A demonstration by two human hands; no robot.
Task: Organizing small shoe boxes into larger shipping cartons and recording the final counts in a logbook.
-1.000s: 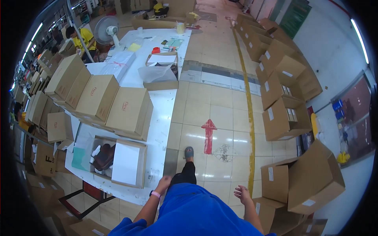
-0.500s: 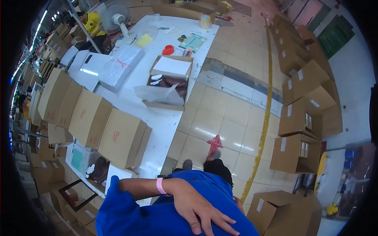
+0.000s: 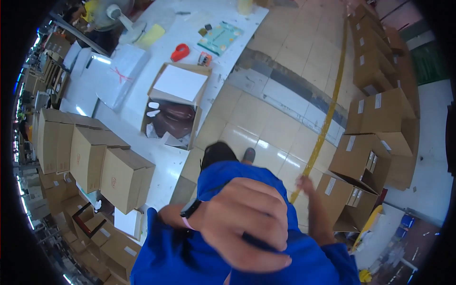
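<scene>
Two hands bare | left hand (image 3: 247, 223) raised near camera | right hand (image 3: 306, 183) hanging

On the white table (image 3: 166, 156) stand three closed cartons (image 3: 90, 152) in a row and one open carton (image 3: 173, 107), with one red tape dispenser (image 3: 180, 52), one yellow pad (image 3: 152, 35), one teal booklet (image 3: 220, 37) and one fan (image 3: 116, 16) farther back. Two hands show: the left hand (image 3: 247, 223), close and blurred, and the right hand (image 3: 305, 184). Across the floor, one open carton (image 3: 351, 199) sits among a stack too crowded to count.
</scene>
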